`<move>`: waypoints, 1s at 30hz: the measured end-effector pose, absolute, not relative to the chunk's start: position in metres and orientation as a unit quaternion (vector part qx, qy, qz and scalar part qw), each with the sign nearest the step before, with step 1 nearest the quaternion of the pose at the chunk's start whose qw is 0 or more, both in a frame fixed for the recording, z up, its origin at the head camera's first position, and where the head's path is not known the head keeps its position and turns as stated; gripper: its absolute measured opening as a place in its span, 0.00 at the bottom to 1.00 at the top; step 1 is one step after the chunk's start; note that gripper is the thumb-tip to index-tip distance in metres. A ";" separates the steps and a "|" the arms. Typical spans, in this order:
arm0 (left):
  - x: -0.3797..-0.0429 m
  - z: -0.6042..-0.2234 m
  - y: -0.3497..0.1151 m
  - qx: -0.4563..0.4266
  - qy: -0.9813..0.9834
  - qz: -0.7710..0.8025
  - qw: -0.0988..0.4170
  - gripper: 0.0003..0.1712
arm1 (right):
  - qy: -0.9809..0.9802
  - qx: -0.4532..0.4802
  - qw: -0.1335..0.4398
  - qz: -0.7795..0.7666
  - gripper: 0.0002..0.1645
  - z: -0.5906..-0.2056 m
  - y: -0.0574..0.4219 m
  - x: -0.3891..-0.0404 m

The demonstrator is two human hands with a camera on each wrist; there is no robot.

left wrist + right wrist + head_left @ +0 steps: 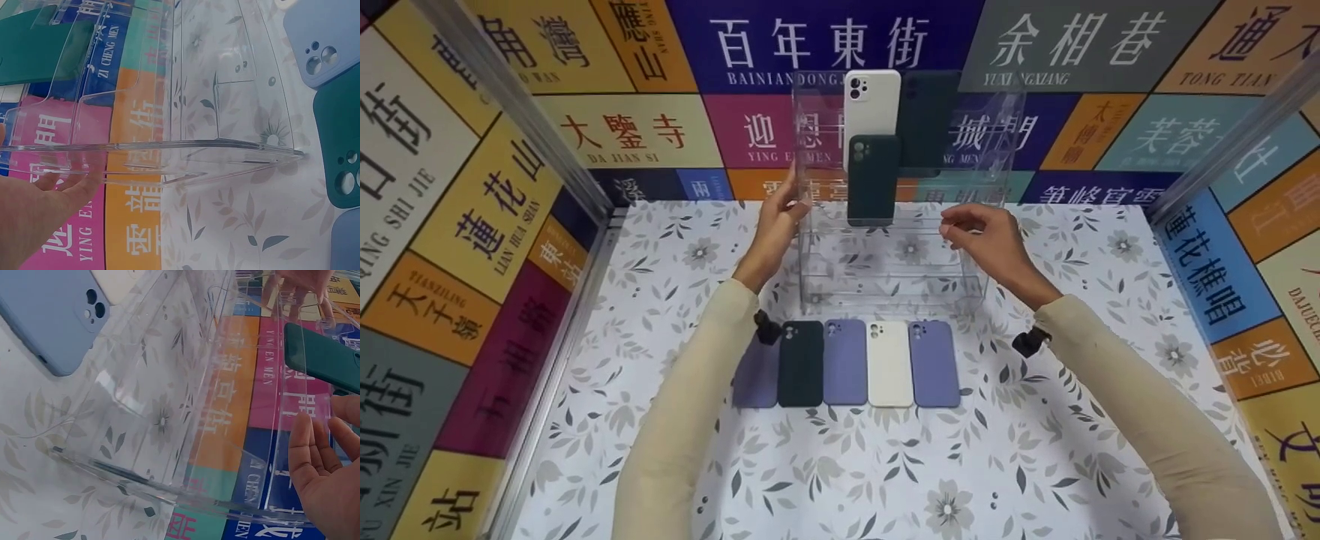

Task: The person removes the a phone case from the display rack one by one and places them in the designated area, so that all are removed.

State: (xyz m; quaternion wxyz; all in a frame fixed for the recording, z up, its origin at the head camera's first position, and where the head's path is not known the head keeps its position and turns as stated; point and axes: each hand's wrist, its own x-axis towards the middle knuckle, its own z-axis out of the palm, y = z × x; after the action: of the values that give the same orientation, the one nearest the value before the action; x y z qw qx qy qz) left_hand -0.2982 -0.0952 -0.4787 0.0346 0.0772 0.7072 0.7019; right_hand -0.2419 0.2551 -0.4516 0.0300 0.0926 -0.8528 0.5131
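Observation:
A clear acrylic display stand point(802, 259) stands on the table. My left hand point(774, 229) grips its left side panel, with the fingers seen through the plastic in the left wrist view. A white phone case point(877, 105) and a dark green phone case point(928, 124) lean on upper tiers. Lower, in front of the white one, is another dark green phone case point(873, 184). My right hand point(986, 236) hovers at the stand's right part, fingers loosely bent; the right wrist view point(326, 467) shows nothing held in it.
In front of the stand lies a row of phone cases: a purple case point(845, 364), a dark green case point(801, 367), a white case point(889, 367) and more purple ones. Sign-patterned walls point(637, 131) enclose the flowered tabletop point(840, 472) at the back and both sides.

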 end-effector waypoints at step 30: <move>-0.300 -0.479 -0.094 0.063 0.703 0.707 0.038 0.41 | -0.826 0.130 0.067 0.544 0.16 -0.428 0.223 -0.287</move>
State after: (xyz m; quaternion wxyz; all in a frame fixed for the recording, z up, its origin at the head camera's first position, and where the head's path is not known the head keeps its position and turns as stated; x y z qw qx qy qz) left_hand -0.2997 -0.0938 -0.4792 0.0384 0.0633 0.7033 0.7070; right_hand -0.2875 0.2230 -0.4284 0.0669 0.1296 -0.8261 0.5443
